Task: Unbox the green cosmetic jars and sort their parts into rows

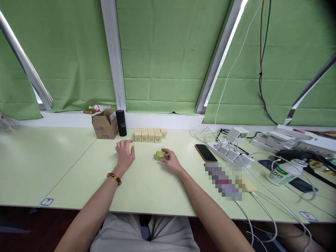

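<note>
My left hand, with a beaded bracelet on its wrist, is curled around a small pale-yellow box. Most of that box is hidden behind the hand; only a bit shows between thumb and fingers. To the right, my right hand has its thumb and fingertips closed on the side of a small clear jar with a green lid, low over the table. Beyond both hands, several similar small boxes stand side by side in a row, their green labels facing me.
An opened cardboard box and a black bottle stand at the back left. On the right lie a phone, a power strip with tangled cables, and a white bottle. A person's limb shows at the lower right.
</note>
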A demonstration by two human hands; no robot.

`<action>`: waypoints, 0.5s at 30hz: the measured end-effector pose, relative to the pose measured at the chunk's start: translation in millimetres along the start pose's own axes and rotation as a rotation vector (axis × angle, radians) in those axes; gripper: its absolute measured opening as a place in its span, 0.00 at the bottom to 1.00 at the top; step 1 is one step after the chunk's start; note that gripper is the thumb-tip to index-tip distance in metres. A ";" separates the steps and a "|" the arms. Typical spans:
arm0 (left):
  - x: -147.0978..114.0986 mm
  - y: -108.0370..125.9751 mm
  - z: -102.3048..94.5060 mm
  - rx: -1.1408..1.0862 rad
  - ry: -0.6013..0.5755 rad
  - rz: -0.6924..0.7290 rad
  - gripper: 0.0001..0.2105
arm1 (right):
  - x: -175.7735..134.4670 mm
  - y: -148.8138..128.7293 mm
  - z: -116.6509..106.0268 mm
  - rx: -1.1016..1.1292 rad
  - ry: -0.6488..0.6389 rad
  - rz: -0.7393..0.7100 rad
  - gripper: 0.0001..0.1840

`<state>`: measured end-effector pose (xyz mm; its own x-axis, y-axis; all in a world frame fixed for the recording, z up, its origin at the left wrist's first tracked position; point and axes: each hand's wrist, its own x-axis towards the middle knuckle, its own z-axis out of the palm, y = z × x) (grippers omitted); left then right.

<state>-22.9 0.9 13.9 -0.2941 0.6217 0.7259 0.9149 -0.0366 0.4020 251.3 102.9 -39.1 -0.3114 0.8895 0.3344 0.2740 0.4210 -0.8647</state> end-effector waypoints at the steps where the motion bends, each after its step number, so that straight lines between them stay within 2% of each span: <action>1: -1.8 4.5 1.7 -0.040 -0.027 0.048 0.13 | 0.6 1.5 1.5 -0.039 0.005 0.016 0.30; 5: -6.2 21.5 8.9 -0.218 -0.221 0.156 0.14 | 2.0 1.7 6.8 -0.116 0.024 0.044 0.28; 10: -6.8 35.0 22.4 -0.395 -0.493 0.122 0.18 | -3.7 -12.7 11.3 -0.030 -0.012 -0.030 0.26; 12: -5.4 37.4 26.4 -0.458 -0.553 0.087 0.19 | -7.8 -21.7 15.6 0.054 -0.055 -0.072 0.25; 15: -1.7 39.9 25.5 -0.540 -0.572 0.031 0.16 | -14.5 -34.9 22.9 0.237 -0.135 -0.112 0.24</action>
<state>21.1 18.3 14.5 0.0511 0.9149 0.4004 0.6160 -0.3445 0.7084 225.4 71.2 -22.4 -0.4503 0.8014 0.3937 0.0159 0.4480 -0.8939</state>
